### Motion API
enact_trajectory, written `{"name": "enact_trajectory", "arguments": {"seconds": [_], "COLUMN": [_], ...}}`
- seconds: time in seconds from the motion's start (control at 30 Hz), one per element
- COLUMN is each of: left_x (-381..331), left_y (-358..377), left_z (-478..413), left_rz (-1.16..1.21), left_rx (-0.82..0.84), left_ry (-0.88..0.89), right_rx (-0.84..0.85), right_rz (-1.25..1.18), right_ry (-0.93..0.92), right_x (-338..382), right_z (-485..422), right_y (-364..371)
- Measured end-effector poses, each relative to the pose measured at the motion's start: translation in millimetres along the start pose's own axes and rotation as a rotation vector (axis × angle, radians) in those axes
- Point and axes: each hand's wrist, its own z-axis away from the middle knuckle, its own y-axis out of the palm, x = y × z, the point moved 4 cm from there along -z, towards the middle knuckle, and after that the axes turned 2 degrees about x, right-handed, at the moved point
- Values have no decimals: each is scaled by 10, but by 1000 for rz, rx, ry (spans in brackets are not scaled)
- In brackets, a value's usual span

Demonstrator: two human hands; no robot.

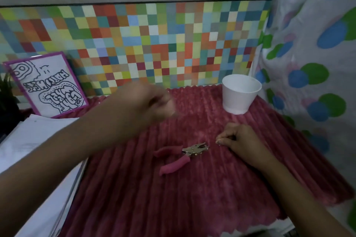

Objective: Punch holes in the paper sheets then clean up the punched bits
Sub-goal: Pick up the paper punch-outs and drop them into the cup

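1. My left hand [154, 102] hangs above the red ribbed cloth [134, 188]. It is motion-blurred with the fingers curled in, and I cannot tell whether it holds anything.
2. My right hand [239, 137] rests on the cloth, fingers curled and fingertips pressed together. Anything pinched there is too small to make out.
3. The hole punch [184, 155], with a metal head and pink handles, lies on the cloth just left of my right hand, untouched.
4. The paper sheets [38, 140] are stacked at the left edge, partly hidden by my left forearm.
5. A white cup [240, 94] stands beyond my right hand.
6. A purple-framed drawing [48, 84] leans on the wall. Its bubble lettering sits upside down and I cannot read it.
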Motion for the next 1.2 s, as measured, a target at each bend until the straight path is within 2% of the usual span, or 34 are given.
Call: {"name": "enact_trajectory", "arguments": {"seconds": [0.07, 0.1, 0.17, 0.27, 0.33, 0.43, 0.57, 0.63, 0.77, 0.83, 0.9, 0.97, 1.0, 1.03, 1.1, 1.17, 1.2], "left_x": [-420, -553, -576, -590, -617, -588, -548, -556, -524, -494, -463, -440, -429, -413, -387, -357, -362], "left_y": [82, 175, 454, 869, 1101, 1282, 1285, 1272, 1287, 1286, 1252, 1211, 1193, 1188, 1181, 1206, 1216], "left_z": [-627, -952, -1618, -2245, -2497, -2625, -2634, -2596, -2487, -2437, -2386, -2349, -2347, -2360, -2381, -2396, -2388], "left_rz": [139, 171, 242, 232, 117, 11, -42, 8, 196, 209, 225, 214, 198, 177, 202, 341, 388], "left_rx": [-112, -113, -174, -111, 6, 112, 41, 34, 91, 32, -66, -145, -165, -164, -111, -63, -55], "left_ry": [60, 97, 110, 93, 73, 69, 36, 41, 36, 81, 108, 63, 35, 15, -13, -28, -26], "right_rx": [-4, -14, -62, -97, -46, -55, -52, -84, -162, -250, -454, -620, -633, -581, -368, -186, -147], "right_rz": [103, 137, 96, -70, -85, -29, 98, 74, -165, -214, -173, -95, -20, 68, 249, 368, 429], "right_ry": [-94, -133, -116, 8, -3, -94, -124, -61, 155, 164, 112, 93, 105, 141, 279, 367, 377], "right_x": [45, 60, 50, -12, -7, 20, 3, -18, -95, -12, 128, 223, 234, 212, 76, -34, -53], "right_z": [32, 48, 68, 95, 130, 121, 101, 116, 105, 90, 8, -217, -385, -586, -953, -1148, -1189], "right_y": [27, 40, 4, -91, -64, -1, 34, 5, -166, -359, -692, -1081, -1247, -1368, -1440, -1375, -1342]}}
